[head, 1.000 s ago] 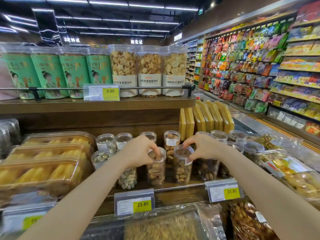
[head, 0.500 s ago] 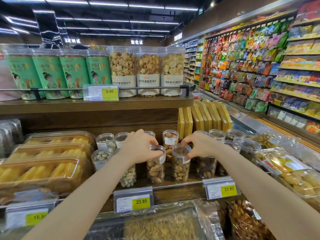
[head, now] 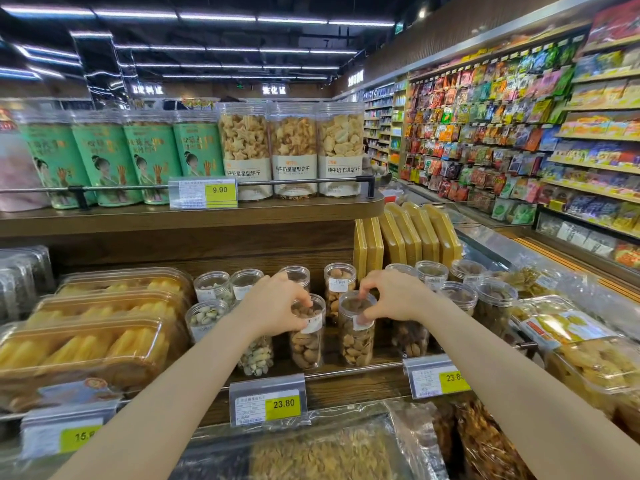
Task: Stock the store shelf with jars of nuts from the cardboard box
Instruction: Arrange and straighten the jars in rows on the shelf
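At the far left of the wooden shelf (head: 346,386), clear clamshell trays of yellow dried fruit (head: 86,344) are sitting stacked, with a 15-something price tag (head: 69,434) hanging below them. Just right of the trays, two pistachio jars (head: 206,318) are standing upright, one behind the other, and another jar of pistachios (head: 256,358) is showing below the left wrist.

The left hand (head: 273,306) is reaching in from the lower left, its fingers (head: 304,301) curling over the lid and gripping the top of the left nut jar (head: 306,341), which is standing upright in the front row behind the rail, above the 23.80 price tag (head: 268,407). Just beside it, apart by a narrow gap, the right nut jar (head: 356,336) is also standing upright on the shelf, and the right hand (head: 394,301) is gripping its lid, fingers pinching the rim from above with the thumb on the white label side.

Behind the two hands, more clear jars (head: 341,285) are lining the back row. To the right, darker nut jars (head: 493,306) are standing in two rows, with yellow flat packs (head: 408,237) leaning behind them. Overhead, biscuit tubs (head: 294,150) and green canisters (head: 100,161) are filling the upper shelf.
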{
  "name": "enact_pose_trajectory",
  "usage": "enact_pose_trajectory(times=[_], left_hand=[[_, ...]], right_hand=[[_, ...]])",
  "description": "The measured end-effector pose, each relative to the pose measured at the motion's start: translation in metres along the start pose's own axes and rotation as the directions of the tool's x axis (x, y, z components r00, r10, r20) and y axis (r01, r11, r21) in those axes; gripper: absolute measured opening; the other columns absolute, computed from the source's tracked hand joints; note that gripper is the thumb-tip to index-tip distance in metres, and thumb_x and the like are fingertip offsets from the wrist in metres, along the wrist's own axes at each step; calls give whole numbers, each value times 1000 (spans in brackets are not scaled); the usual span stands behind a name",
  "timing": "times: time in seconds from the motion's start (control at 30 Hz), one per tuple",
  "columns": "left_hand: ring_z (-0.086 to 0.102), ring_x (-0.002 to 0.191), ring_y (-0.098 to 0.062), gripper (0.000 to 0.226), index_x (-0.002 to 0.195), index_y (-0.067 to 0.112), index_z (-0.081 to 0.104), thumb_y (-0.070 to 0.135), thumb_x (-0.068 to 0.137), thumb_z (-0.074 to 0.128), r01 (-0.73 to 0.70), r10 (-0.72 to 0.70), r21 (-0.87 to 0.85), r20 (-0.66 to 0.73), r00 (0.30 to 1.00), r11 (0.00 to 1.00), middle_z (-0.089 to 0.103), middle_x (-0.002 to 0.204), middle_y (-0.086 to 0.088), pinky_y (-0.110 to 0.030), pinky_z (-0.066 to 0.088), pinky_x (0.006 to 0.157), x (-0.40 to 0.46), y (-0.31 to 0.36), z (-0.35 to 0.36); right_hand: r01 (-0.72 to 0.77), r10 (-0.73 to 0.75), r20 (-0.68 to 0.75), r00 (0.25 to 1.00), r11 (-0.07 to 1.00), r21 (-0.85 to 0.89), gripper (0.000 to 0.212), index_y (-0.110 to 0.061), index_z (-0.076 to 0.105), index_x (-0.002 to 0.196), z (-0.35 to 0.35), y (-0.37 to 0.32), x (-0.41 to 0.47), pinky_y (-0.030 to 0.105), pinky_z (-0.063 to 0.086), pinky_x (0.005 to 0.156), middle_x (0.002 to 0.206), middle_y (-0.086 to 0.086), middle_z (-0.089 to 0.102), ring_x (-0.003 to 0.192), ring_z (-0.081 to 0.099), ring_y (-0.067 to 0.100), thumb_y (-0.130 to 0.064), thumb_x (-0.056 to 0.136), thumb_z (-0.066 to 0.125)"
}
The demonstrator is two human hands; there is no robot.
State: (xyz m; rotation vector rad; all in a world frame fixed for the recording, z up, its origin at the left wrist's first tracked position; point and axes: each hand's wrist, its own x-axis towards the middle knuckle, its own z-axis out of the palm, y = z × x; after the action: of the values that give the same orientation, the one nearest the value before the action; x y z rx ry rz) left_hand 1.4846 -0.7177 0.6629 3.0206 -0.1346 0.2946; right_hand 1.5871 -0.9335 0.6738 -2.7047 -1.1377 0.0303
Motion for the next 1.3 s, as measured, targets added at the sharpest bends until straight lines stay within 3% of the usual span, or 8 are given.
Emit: enact_pose_trajectory(times=[0.1,0.23,0.5,0.67,0.8,1.0,1.17,1.3], left_hand=[[37,85,-7,32,109,33,66,41,78,65,-3,3,26,-18,1000,1000,63,101,10,-28,31,76,-2,4,-3],[43,92,-11,50,118,37,60,61,74,58,27,-24,60,-52,998,998,62,107,9,-30,32,75,-2,12,1],[44,97,-11,42,118,33,61,53,81,59,30,-26,75,-45,999,997,65,107,6,-29,33,79,-3,14,2],[48,113,-12,55,131,33,51,63,84,50,7,-4,20,-147,989,1000,58,127,10,-33,39,91,4,29,-10],[48,110,-6,45,122,33,57,57,84,55,-119,106,-62,-181,978,991,59,122,13,-25,37,87,35,63,-20],[50,100,-15,46,110,25,65,61,82,55,-199,204,61,-101,974,978,63,103,6,-34,37,84,88,132,6],[48,87,-15,36,79,22,57,58,80,57,-185,207,149,-144,968,971,46,80,6,-34,33,76,101,162,31],[43,85,-9,25,80,23,60,47,77,64,-204,200,-22,-133,971,979,51,85,9,-31,34,80,96,150,35]], right_hand=[[12,-13,-11,1000,999,-31,45,-26,58,100,-1,-6,0,33,47,75,100,-11,49,92,48,11,-56,69,70],[51,-51,-17,999,999,-9,57,-30,55,116,-1,-2,-3,32,47,82,116,-11,52,101,48,9,-55,67,71],[13,-13,1,1000,999,51,56,-32,53,124,8,4,-3,37,46,94,130,-8,54,116,51,14,-48,73,70],[25,-21,-22,1000,983,183,70,-31,45,136,-14,16,-16,34,31,108,146,-9,40,134,37,13,-48,74,72],[-89,92,-19,996,988,125,60,-29,51,131,-52,59,-42,34,38,106,137,-6,51,126,46,14,-45,76,71],[-289,292,11,956,950,-121,63,-23,50,133,-59,106,-71,35,45,95,136,-1,51,120,51,21,-51,79,65],[-319,310,-78,948,934,-163,43,-25,63,98,-34,125,-59,36,51,80,111,1,62,98,58,23,-58,71,65],[-227,226,-41,973,973,-47,39,-23,66,108,-32,133,-59,40,50,89,116,0,61,104,56,21,-42,74,70]])
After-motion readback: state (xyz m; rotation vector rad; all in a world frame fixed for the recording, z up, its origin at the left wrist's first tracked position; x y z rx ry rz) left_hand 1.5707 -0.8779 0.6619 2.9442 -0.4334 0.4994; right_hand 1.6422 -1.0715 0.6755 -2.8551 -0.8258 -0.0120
